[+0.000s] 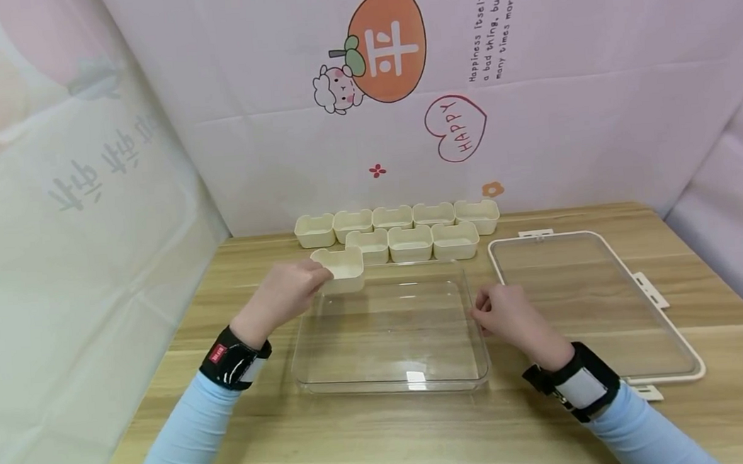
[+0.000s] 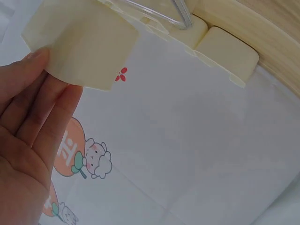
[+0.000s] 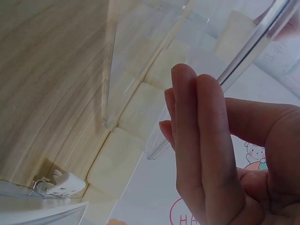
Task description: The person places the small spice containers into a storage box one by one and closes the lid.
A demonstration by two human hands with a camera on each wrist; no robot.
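My left hand (image 1: 288, 290) pinches a small cream plastic bin (image 1: 346, 270) by its near left rim, above the back left corner of a clear plastic box (image 1: 387, 386). In the left wrist view the bin (image 2: 84, 44) shows its outer side, with the thumb on one face and fingertips at the edge. My right hand (image 1: 507, 314) grips the right wall of the clear box; the right wrist view shows its fingers (image 3: 211, 150) on one side of the rim (image 3: 255, 44) and the thumb across it. The box stands on the wooden table with nothing inside.
Behind the box stand more cream bins in two rows, a front row (image 1: 411, 245) and a back row (image 1: 393, 218) close to the printed cloth backdrop (image 1: 278, 160). A clear lid (image 1: 587, 304) with a white frame and clips lies flat at right.
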